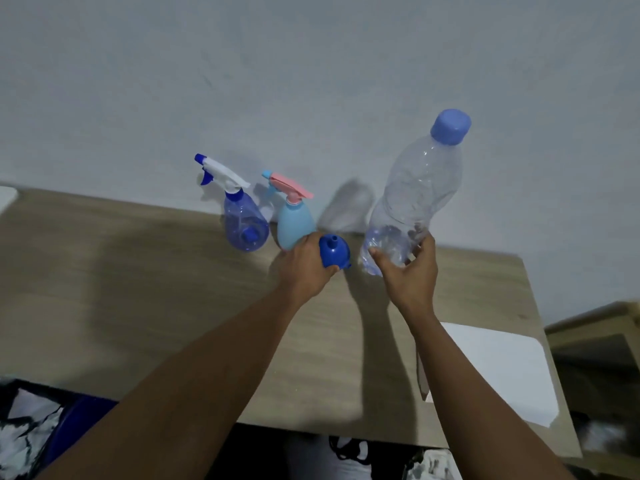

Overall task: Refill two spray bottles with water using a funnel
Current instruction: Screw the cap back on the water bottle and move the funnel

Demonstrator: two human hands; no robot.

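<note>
My left hand grips a small blue funnel, spout pointing up, just right of a light blue spray bottle with a pink trigger head. A clear blue spray bottle with a white and blue trigger stands to its left. Both spray bottles are upright near the wall with their heads on. My right hand holds the lower part of a large clear water bottle with a blue cap on. The bottle tilts slightly right, and a little water shows near its bottom.
The wooden table runs against a pale wall. A white sheet or box lies at the table's right front. A second wooden piece stands to the right. Dark bags and cloth lie below the front edge.
</note>
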